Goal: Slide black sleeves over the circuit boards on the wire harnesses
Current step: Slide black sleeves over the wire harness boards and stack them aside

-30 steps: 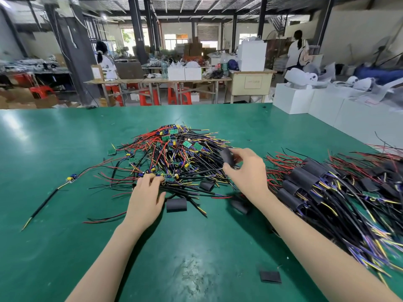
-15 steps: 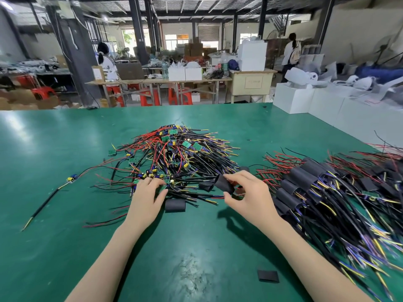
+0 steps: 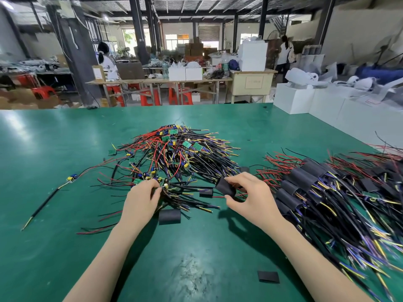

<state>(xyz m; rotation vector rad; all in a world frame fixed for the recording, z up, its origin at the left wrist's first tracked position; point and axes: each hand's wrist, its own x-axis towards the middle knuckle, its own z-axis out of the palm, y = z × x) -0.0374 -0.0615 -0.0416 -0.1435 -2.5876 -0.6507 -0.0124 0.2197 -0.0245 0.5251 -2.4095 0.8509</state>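
At a green counter [image 3: 43, 149], a worker's right hand [image 3: 253, 199] pinches a black sleeve [image 3: 225, 188] between thumb and fingers, now lowered from the raised position of a second ago and carried leftward, near the left hand [image 3: 141, 199]. The left hand's grip closes on a circuit board [image 3: 163, 184] at the near edge of the unsleeved harness pile [image 3: 174, 158], much as before. Sleeve and board sit near each other but apart, so the sliding step looks about to begin. Finished, sleeved harnesses [image 3: 316, 182] lie heaped to the right; a spare sleeve [image 3: 169, 216] rests just beside the left wrist.
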